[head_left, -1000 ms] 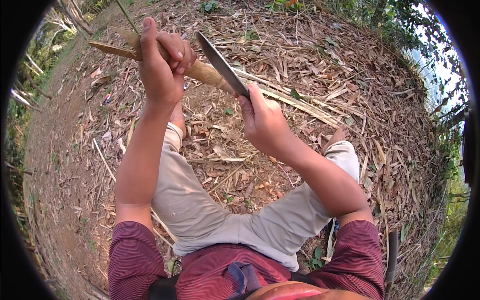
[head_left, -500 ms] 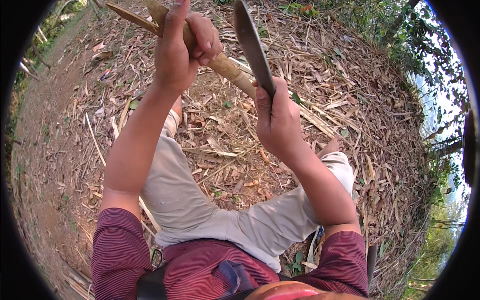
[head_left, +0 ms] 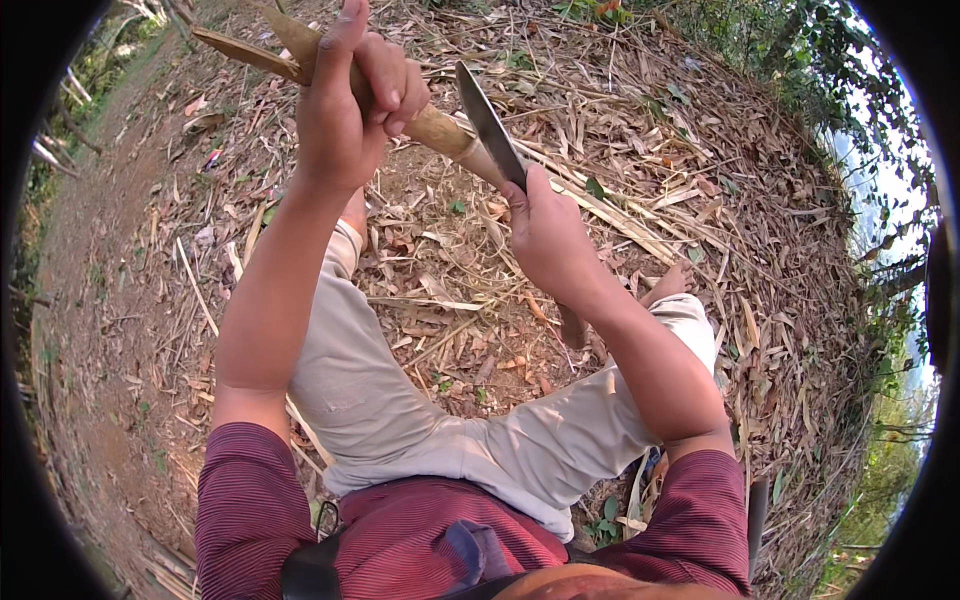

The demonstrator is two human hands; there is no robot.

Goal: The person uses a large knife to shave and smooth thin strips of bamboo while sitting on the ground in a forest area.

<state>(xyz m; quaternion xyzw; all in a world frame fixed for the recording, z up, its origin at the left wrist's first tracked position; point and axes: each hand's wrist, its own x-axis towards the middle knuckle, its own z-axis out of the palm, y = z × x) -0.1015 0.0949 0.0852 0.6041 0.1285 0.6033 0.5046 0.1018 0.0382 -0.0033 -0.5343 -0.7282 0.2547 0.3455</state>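
Left hand (head_left: 345, 110) raised high, fingers curled tight round a bamboo stick (head_left: 430, 125), thumb pointing up past it. Stick slanting from above and to the left of that hand, where its split, pointed end juts out, down to the right toward the other hand. Right hand (head_left: 548, 235) lower and to the right, closed round the handle of a big knife (head_left: 490, 125); handle itself hidden inside the fist. Blade rising up and to the left from the right hand, flat and dark, edge laid against the stick just beyond the left hand's knuckles. Touching the wood, or so it looks; exact contact hard to judge where blade and stick cross. Hands apart, each clamped on its own thing, joined only through blade and stick.

Below both hands, bent knees in pale trousers (head_left: 400, 400), dark red sleeves (head_left: 250, 500) at the lower edge. Beneath and all round the hands, ground (head_left: 130, 250) strewn with dry leaves and bamboo scraps, bare dirt off to the left of the left hand. Green bushes (head_left: 800, 80) beyond the right hand, toward the upper right.
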